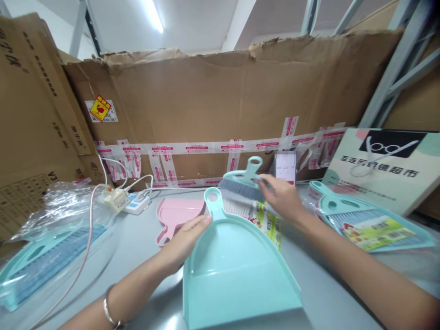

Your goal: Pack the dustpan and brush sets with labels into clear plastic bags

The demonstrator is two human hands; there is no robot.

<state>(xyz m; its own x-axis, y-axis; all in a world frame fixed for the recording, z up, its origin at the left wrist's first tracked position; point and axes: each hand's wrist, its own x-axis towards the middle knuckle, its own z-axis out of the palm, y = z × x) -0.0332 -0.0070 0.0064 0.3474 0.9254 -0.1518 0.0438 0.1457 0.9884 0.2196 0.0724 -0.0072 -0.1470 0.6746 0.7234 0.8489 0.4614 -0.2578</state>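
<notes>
The bangle (107, 308) circles the wrist just behind the left hand (188, 240). That hand is closed on the upper left edge of the teal pan (240, 275), thumb on top, the other fingers largely hidden. The pan spreads to the right of this hand and toward the wearer, its ringed handle just beyond the thumb, above the table (127, 284).

Left of the left hand lies a bagged set (48, 261), with a cable (90, 229) curving over it. Just past the left hand is the pink pan (178, 211).

Farther off, the right hand (280, 195) pinches the right end of the brush (242, 176), somewhat blurred, bristles downward. Below this hand, partly behind the teal pan, a printed card (268, 223) shows beside pale bristles (237, 207). To the hand's right rests another bagged set (373, 217).

Just behind the right hand stands a phone (285, 168); well left of it sits a power strip (136, 205). A taped carton (206, 101) rises beyond both hands.
</notes>
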